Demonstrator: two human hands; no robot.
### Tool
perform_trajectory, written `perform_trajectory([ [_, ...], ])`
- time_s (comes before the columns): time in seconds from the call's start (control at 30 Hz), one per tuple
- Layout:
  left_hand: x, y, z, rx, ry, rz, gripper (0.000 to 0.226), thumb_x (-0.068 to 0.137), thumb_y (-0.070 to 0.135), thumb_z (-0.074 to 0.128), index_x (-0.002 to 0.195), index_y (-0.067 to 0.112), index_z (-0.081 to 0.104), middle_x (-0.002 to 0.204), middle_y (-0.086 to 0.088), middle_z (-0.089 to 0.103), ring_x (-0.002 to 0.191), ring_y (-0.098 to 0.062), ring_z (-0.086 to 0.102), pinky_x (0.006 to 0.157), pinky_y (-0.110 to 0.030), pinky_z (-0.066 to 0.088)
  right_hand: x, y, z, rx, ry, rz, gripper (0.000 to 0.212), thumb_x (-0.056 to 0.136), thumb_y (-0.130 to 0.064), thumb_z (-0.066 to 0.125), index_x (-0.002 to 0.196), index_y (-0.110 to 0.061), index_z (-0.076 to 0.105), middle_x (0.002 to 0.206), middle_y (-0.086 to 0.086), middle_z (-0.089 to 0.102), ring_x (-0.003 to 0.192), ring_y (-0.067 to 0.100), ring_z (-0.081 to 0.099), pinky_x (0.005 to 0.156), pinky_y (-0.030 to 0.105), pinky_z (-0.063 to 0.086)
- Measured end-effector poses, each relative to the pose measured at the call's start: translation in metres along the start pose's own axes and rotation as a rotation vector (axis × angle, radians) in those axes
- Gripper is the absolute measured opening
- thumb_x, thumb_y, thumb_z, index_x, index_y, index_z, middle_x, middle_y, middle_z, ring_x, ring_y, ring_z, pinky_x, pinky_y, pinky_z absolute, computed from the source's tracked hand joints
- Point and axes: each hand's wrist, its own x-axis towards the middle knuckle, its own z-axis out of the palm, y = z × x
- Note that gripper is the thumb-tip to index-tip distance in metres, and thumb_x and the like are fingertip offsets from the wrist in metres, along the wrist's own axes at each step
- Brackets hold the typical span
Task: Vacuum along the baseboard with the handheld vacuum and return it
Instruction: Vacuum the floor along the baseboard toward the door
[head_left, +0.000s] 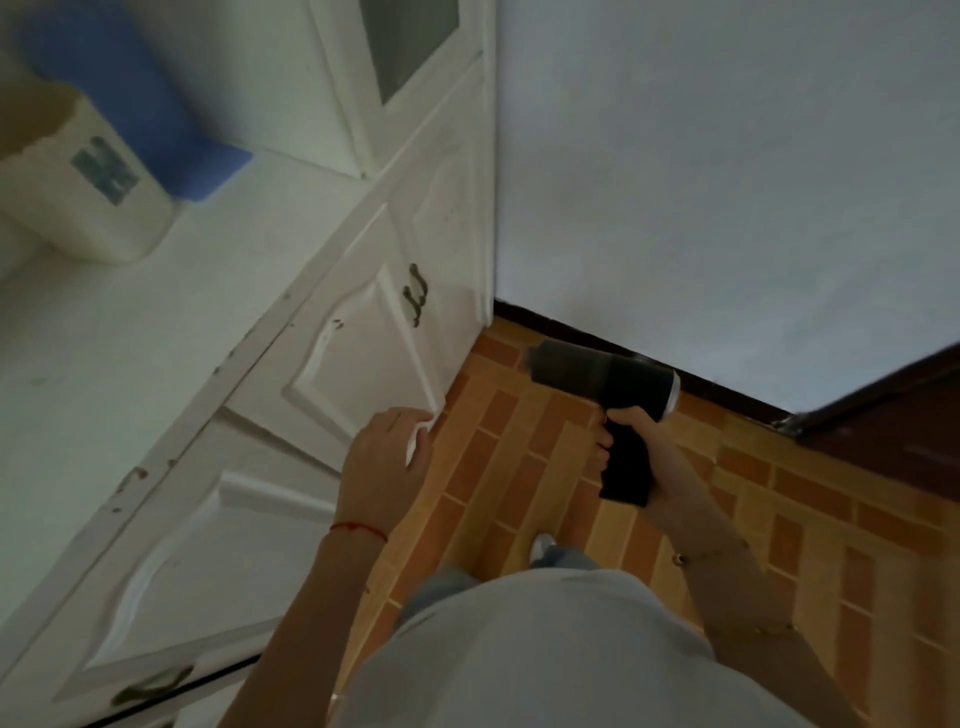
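A black handheld vacuum (597, 371) hangs above the orange brick-pattern floor, its nozzle pointing left toward the corner. My right hand (631, 441) grips its pistol handle. The dark baseboard (587, 340) runs along the foot of the pale blue wall just behind the vacuum. My left hand (387, 457) holds a small white thing, perhaps a cloth or paper, close to the lower edge of the white cabinet door (358, 358).
A white cabinet with dark handles (415, 293) fills the left side; on its top stand a white container (88, 202) and a blue object (135, 98). A dark brown door (883, 415) stands at the right. Brick-pattern floor (753, 493) lies ahead of my feet.
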Motion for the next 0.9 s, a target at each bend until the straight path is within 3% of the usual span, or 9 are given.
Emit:
perform_trajectory([
  [0.2, 0.052, 0.037, 0.041, -0.022, -0.029, -0.005, 0.038, 0.096, 0.034, 0.038, 0.11, 0.015, 0.067, 0.105, -0.003, 0.068, 0.096, -0.023, 0.062, 0.084, -0.042, 0.053, 0.031, -0.042, -0.053, 0.013, 0.03, 0.031, 0.009, 0.088, -0.019, 0.062, 0.084, -0.013, 0.056, 0.071, 0.003, 0.051, 0.06, 0.015, 0.049, 0.058, 0.025, 0.046],
  [0.43, 0.123, 0.049, 0.068, -0.039, -0.04, 0.027, 0.037, 0.096, 0.032, 0.04, 0.11, 0.014, 0.068, 0.106, -0.003, 0.069, 0.098, -0.019, 0.062, 0.085, -0.035, 0.052, 0.079, -0.071, -0.065, 0.06, 0.137, 0.058, 0.01, 0.089, -0.02, 0.062, 0.083, -0.013, 0.058, 0.067, 0.002, 0.056, 0.055, 0.013, 0.054, 0.051, 0.023, 0.049],
  [0.67, 0.235, 0.027, 0.097, 0.008, -0.112, 0.151, 0.029, 0.096, 0.021, 0.045, 0.108, 0.009, 0.069, 0.102, -0.007, 0.069, 0.095, -0.022, 0.063, 0.085, -0.033, 0.052, 0.156, -0.107, -0.058, 0.16, 0.227, 0.036, 0.009, 0.09, -0.016, 0.06, 0.084, -0.012, 0.056, 0.066, 0.002, 0.055, 0.054, 0.012, 0.054, 0.051, 0.022, 0.049],
  [0.9, 0.346, 0.0, 0.128, 0.039, -0.164, 0.268, 0.023, 0.095, 0.012, 0.052, 0.112, 0.011, 0.068, 0.105, -0.006, 0.069, 0.097, -0.02, 0.063, 0.088, -0.033, 0.051, 0.247, -0.144, -0.045, 0.264, 0.217, 0.004, 0.007, 0.092, -0.012, 0.055, 0.086, -0.011, 0.053, 0.066, 0.001, 0.053, 0.054, 0.011, 0.053, 0.052, 0.021, 0.047],
])
